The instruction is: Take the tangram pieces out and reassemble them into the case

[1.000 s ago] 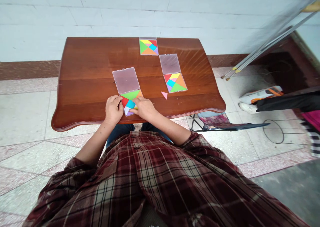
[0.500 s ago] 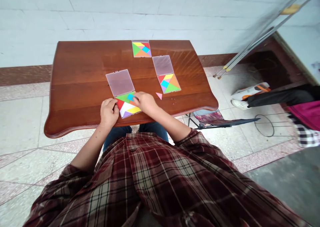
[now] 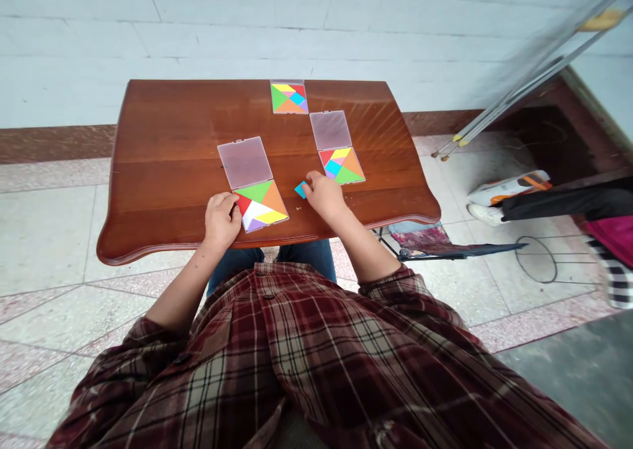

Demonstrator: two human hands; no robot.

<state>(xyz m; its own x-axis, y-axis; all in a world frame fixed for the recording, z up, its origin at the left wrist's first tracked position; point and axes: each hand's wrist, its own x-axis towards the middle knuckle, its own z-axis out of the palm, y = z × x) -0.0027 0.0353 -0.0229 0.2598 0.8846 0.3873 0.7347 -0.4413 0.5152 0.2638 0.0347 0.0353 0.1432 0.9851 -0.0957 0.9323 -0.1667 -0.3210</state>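
My left hand (image 3: 221, 221) holds the left edge of the nearest tangram case (image 3: 287, 219), its fingers bent. In that case lie green, orange, red, yellow and purple pieces, with a white gap between them. The clear lid (image 3: 246, 163) is folded back flat on the table. To the right of the case, my right hand (image 3: 324, 198) pinches a blue square tangram piece (image 3: 300, 189) low over the tabletop. A second tangram case (image 3: 350, 166), filled with coloured pieces, lies open just beyond my right hand. The pink triangle is out of sight, apparently beneath that hand.
A third filled tangram case (image 3: 289, 99) sits at the far edge of the brown wooden table (image 3: 168, 146), near the white wall. On the right are a folding chair (image 3: 420, 238), crutches (image 3: 475, 119) leaning by the wall, and another person's leg (image 3: 539, 202).
My right hand has carried the blue square out of the near case to the right, and now covers the spot where the pink triangle lay. My left hand stays at the case.
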